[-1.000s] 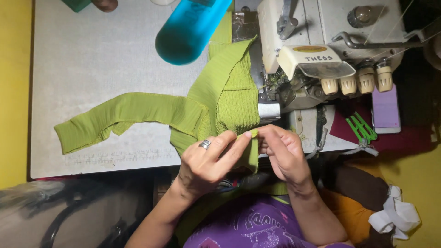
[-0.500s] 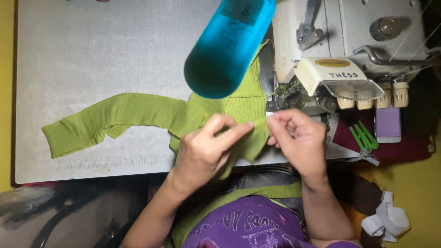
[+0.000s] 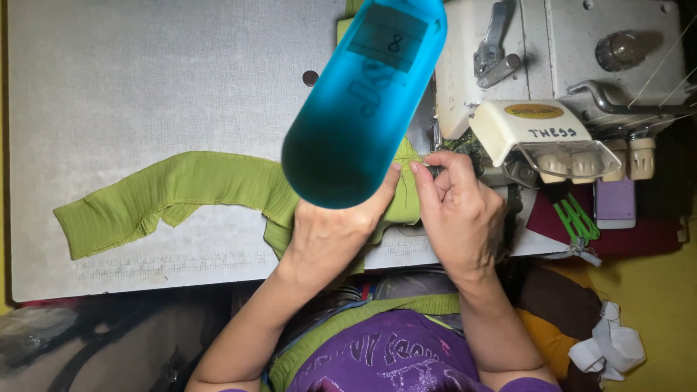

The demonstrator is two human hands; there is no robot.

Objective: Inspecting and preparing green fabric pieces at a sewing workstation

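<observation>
Both my hands are down on the green ribbed garment [image 3: 181,190], right in front of the sewing machine [image 3: 566,65]. My left hand [image 3: 330,232] lies on the bunched part of the cloth, fingers curled and pressing it to the table — the fingertips are hidden behind a blurred blue bottle-shaped thing [image 3: 363,101] that hangs close to the camera, so I cannot tell whether they pinch the fabric or only hold it flat. My right hand [image 3: 457,210] is just beside it, fingers bent and closed on the edge of the cloth where it meets the machine's needle area.

The garment's long sleeve stretches away to the left across the grey table [image 3: 145,87], its cuff lying flat near the front edge. To the right of the machine, a pair of green thread snips [image 3: 577,221] rests on dark red cloth, with a lilac phone-like thing [image 3: 615,203] just beside it. A white scrap of cloth [image 3: 610,348] lies lower right.
</observation>
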